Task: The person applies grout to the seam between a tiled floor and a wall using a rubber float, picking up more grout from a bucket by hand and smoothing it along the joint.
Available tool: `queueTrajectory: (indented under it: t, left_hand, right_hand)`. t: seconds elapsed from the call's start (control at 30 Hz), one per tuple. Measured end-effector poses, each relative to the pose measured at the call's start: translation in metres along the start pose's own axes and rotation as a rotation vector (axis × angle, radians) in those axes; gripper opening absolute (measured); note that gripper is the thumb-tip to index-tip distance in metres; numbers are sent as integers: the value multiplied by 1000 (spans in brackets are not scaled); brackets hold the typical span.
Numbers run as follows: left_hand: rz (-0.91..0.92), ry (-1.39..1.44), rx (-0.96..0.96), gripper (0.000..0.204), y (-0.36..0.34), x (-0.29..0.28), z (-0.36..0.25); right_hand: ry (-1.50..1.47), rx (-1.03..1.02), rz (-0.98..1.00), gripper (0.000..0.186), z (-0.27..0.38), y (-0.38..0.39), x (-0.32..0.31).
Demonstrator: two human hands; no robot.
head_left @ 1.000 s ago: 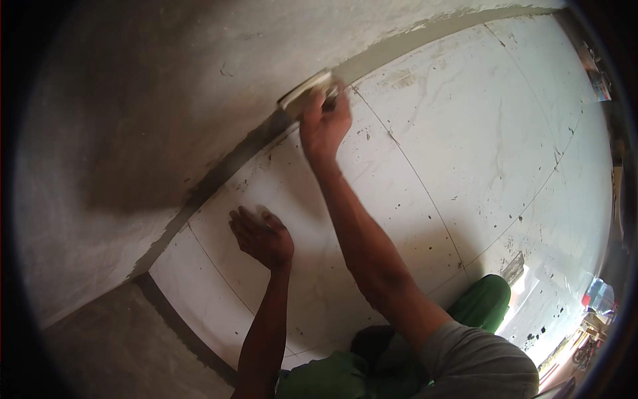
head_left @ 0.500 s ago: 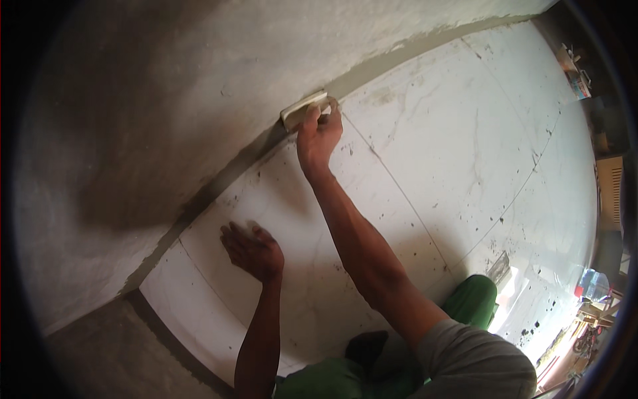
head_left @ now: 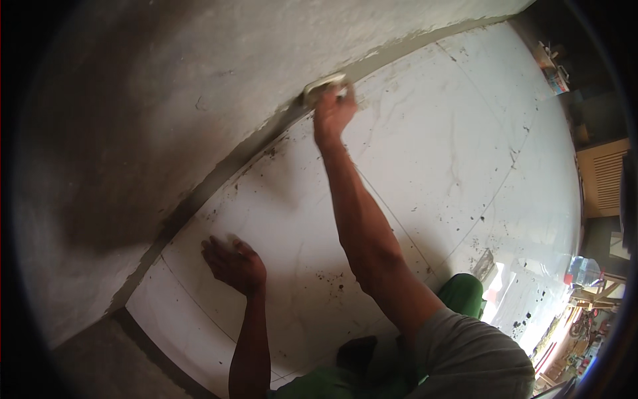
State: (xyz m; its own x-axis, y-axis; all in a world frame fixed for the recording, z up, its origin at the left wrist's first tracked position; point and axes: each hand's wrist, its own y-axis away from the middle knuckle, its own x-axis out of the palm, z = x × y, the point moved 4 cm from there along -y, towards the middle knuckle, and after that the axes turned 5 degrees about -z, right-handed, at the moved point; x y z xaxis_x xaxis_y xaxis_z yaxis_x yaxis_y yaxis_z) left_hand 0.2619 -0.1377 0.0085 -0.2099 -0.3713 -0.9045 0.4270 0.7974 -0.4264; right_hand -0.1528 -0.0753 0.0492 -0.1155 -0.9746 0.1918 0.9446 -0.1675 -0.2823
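My right hand [head_left: 334,116] grips a pale flat float [head_left: 321,85], slightly blurred, pressed against the grey mortar band [head_left: 399,50] between the rough plastered wall [head_left: 133,100] and the white veined tiles [head_left: 452,133]. Its fingers partly hide the tool. Lower left, my left hand [head_left: 237,265] rests on the tiles with fingers spread, holding nothing. Dark specks and crumbs dot the tile surface.
A flat metal piece [head_left: 484,265] lies by my green-clad knee [head_left: 462,292]. Along the right edge are a slatted wooden panel [head_left: 601,183], a clear water jug [head_left: 585,271], a cluttered shelf [head_left: 553,73] and wooden odds and ends. A wall corner lies lower left.
My right hand with the float has moved up and to the right along the band, past the tile seam, since half a second ago. The camera view has shifted; my left hand stays on the tiles.
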Motion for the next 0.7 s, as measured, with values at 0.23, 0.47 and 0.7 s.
queueTrajectory:
  t: [0.23,0.47,0.7]
  left_hand:
    - [80,-55,-44,64,-9,-7,19]
    - [42,-74,-23,63,-9,-7,15]
    - [81,-97,-34,62,-6,-8,14]
  right_hand:
    - [45,66,27,59,5,-32,-3]
    - [91,-205,5,50,-3,-55,3]
    - [-3,-80,-37,51,-23,-65,-14]
